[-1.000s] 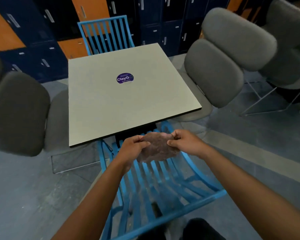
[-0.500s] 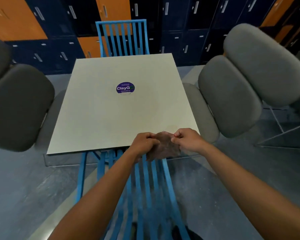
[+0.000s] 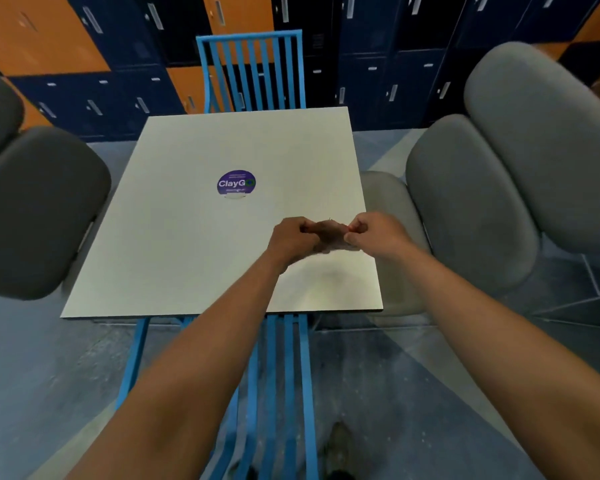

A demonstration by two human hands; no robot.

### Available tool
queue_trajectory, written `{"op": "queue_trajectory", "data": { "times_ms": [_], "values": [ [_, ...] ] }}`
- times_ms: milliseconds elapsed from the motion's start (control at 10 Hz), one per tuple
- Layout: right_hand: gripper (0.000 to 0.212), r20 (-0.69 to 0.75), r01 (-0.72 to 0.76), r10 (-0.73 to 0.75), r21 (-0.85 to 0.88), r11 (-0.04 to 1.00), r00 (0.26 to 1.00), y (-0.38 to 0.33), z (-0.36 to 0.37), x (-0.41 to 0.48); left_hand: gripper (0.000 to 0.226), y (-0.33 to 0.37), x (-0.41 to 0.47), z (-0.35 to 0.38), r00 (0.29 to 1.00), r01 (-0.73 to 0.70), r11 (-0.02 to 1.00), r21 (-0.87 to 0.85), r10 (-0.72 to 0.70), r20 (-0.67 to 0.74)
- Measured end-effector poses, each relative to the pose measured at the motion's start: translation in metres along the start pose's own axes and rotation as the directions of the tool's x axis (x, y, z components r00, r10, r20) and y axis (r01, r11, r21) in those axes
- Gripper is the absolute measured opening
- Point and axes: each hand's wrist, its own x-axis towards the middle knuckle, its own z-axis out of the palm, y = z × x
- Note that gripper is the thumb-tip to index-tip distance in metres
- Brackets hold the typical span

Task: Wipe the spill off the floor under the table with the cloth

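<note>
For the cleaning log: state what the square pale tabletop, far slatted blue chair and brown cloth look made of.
Square pale tabletop: likely laminate board, low sheen, dark edge band. Far slatted blue chair: probably painted metal, thin bars. Brown cloth, pinched by left hand and right hand: soft crumpled fabric.

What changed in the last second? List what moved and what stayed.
The left hand and right hand carried the cloth forward, from over the near blue chair to above the table. The cloth, spread wider before, now looks bunched. Both hands still pinch it; nothing was let go. Table and sticker stayed put.
</note>
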Motion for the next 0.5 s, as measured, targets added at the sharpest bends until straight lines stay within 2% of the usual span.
{"op": "queue_trajectory", "data": {
  "times_ms": [200,300,400,500],
  "values": [
    [0.011,-0.032,-0.053,0.050,-0.099,0.994,0.998,0.042,0.050,-0.018,0.025,-0.055,-0.015,0.055,0.993,-0.108,0.942,0.318,0.116,-0.005],
    [0.016,0.008,-0.095,0.097,-0.152,0.984,0.995,0.073,0.088,-0.030,0.023,-0.079,-0.033,0.087,0.985,-0.166,0.929,0.330,0.144,0.090],
    [0.021,0.038,-0.079,0.089,-0.215,0.973,0.995,0.094,0.112,-0.036,0.022,-0.097,-0.040,0.109,0.971,-0.241,0.887,0.394,0.221,0.096],
    [0.034,0.054,-0.067,0.085,-0.271,0.960,0.995,0.108,0.120,-0.041,0.026,-0.113,-0.044,0.120,0.968,-0.249,0.854,0.456,0.234,0.089]
  ]
}}
